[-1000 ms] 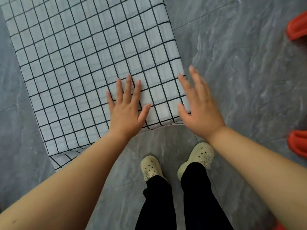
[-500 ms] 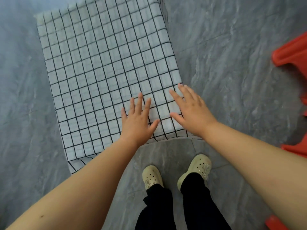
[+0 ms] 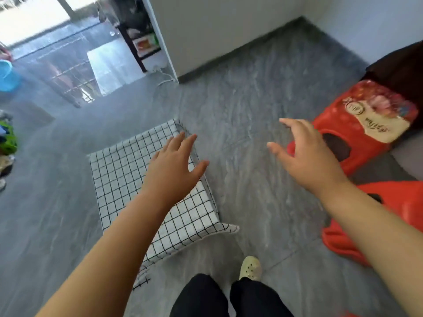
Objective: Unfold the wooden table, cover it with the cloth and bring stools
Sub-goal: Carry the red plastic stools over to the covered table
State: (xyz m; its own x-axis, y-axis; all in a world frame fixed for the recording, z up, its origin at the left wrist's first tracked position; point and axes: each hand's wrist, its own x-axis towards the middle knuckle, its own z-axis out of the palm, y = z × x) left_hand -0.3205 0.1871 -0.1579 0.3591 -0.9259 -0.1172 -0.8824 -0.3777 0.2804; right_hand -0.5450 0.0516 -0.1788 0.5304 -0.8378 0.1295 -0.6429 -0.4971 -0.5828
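Grey floor [image 3: 240, 115], checked cloth [image 3: 119, 170], red stool [image 3: 366, 133] with unreadable lettering.

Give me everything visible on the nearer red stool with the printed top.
The red plastic stool stands upright on the grey floor, right of the checked-cloth table. Its seat carries a blurred floral print with a cream patch; the side facing the camera has a dark cutout. The open right hand overlaps its left edge; contact is unclear. A second red stool sits nearer.

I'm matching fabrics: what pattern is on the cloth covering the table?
White with a thin black grid check, on the cloth, seen clearly in the head view.
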